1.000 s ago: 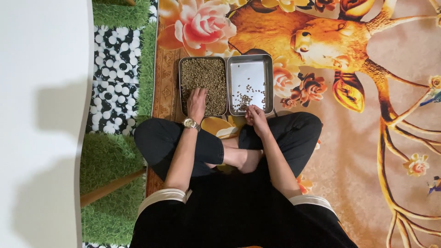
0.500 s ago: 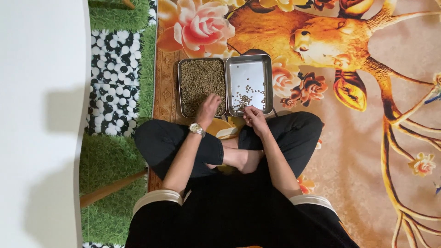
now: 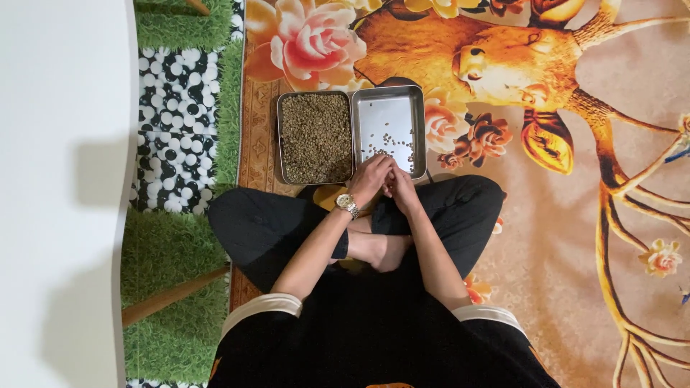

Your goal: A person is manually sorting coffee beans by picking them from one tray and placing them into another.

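Two rectangular metal trays lie side by side on the rug in front of my crossed legs. The left tray [image 3: 279,136] is full of small greenish-brown beans. The right tray [image 3: 419,129] holds only a scattering of beans near its near end. My left hand [image 3: 370,178], with a gold wristwatch, reaches over the near edge of the right tray, fingers bunched together. My right hand [image 3: 401,188] sits right beside it, touching it, fingers curled at the tray's near rim. Whether either hand holds beans is hidden.
The rug [image 3: 575,215] shows a golden deer, antlers and flowers. To the left runs a strip of artificial grass [image 3: 172,251] with black-and-white pebbles [image 3: 172,129], then a white surface [image 3: 65,194]. A wooden leg [image 3: 172,294] crosses the grass.
My left hand left the bean-filled tray and swung right to the near end of the right tray, meeting my right hand. My right hand barely moved.
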